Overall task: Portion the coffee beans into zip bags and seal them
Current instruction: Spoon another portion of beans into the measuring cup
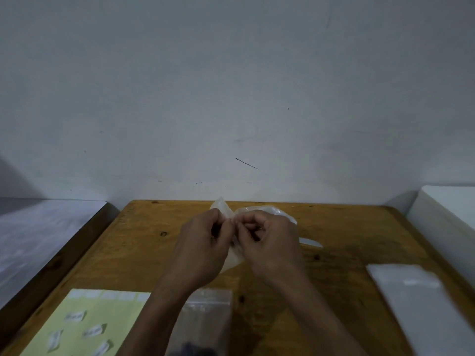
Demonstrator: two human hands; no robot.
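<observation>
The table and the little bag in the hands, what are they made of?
The table looks like varnished wood: orange-brown with dark knots. The little bag, pinched by the left hand and right hand, looks like thin clear plastic, see-through and crinkly.

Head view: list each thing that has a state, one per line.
Left hand: pinching the held zip bag.
Right hand: pinching the same bag.
Held zip bag: lifted, crumpled, no beans visible.
Zip bag by the forearms: flat on the table.
Label sheet: flat, some labels remaining.

A wooden table [347, 227] stands against a grey wall [231, 86]. A yellow sheet [84, 327], perhaps of labels, lies near-left.
</observation>
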